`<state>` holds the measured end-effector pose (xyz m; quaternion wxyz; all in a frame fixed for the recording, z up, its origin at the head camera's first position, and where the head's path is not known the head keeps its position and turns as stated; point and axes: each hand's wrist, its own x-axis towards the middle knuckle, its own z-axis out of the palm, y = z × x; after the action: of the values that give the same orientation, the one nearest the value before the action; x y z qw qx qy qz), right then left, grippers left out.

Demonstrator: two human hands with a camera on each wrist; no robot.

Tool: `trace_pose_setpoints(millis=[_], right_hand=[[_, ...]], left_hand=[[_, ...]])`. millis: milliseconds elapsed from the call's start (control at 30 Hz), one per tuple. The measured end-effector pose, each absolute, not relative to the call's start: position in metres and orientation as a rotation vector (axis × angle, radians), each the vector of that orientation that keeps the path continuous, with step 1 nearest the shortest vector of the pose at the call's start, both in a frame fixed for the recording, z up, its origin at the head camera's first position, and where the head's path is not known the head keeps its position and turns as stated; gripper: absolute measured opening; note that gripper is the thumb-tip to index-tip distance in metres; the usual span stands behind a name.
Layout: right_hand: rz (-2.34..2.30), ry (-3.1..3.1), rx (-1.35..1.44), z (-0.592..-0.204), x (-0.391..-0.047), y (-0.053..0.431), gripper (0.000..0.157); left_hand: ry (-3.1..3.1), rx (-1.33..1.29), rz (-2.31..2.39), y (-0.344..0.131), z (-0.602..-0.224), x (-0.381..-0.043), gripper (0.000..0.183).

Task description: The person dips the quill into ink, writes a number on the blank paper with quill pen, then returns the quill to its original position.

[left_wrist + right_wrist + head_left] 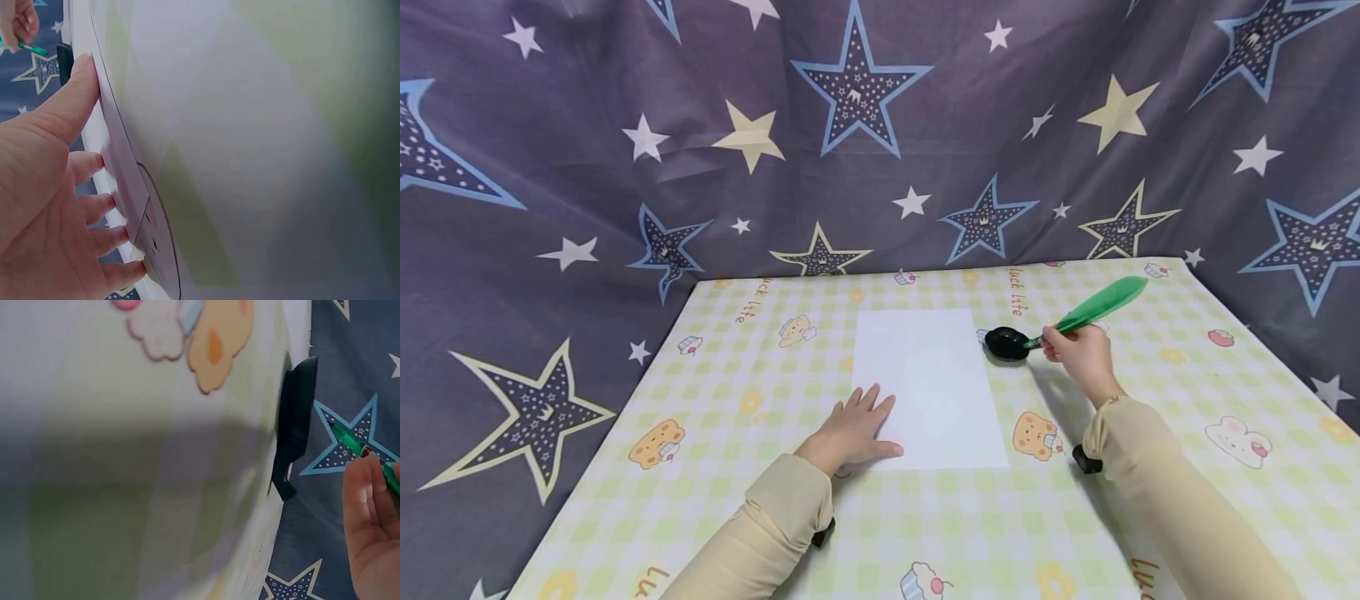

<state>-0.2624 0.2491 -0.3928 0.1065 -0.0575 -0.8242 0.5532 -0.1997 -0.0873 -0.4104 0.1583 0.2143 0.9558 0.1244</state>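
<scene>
A blank sheet of white paper (936, 383) lies in the middle of the table. My left hand (853, 429) rests with spread fingers on its lower left edge; the left wrist view shows the thumb (81, 81) and fingertips along the paper's edge. Between thumb and fingers, my right hand (1082, 358) pinches a green feather pen (1105, 302), its plume slanting up to the right. The pen's tip overlaps the right side of a small black dish (1006, 342) in the head view. In the right wrist view the pen's tip points above the dish's rim (297, 412).
A checked tablecloth (737, 467) with cartoon prints covers the table. Behind it hangs a dark curtain (700, 108) with a star pattern. Small black devices (1086, 460) sit at both wrists, under beige sleeves (1180, 500).
</scene>
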Motion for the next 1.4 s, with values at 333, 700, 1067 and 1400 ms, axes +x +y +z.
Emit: trace_pose_setpoints(millis=[333,700,1067,1400], right_hand=[[1.404,-2.564,-0.155,-0.3985,-0.2669,0.2414,0.024],[1.183,-2.664,-0.131,-0.3973,-0.2657,0.2399,0.023],[1.15,-2.684,-0.117,-0.3967,-0.2664,0.2405,0.024],[1.153,-2.64,-0.074,-0.3887,-0.2649,0.241,0.025]], left_hand=[[2.732,0.611,0.342,-0.0882,-0.4134,-0.2013,0.081],[2.732,0.602,0.315,-0.0873,-0.4132,-0.2013,0.081],[2.726,0.601,0.316,-0.0874,-0.4107,-0.2006,0.08],[2.732,0.591,0.316,-0.0872,-0.4107,-0.2001,0.08]])
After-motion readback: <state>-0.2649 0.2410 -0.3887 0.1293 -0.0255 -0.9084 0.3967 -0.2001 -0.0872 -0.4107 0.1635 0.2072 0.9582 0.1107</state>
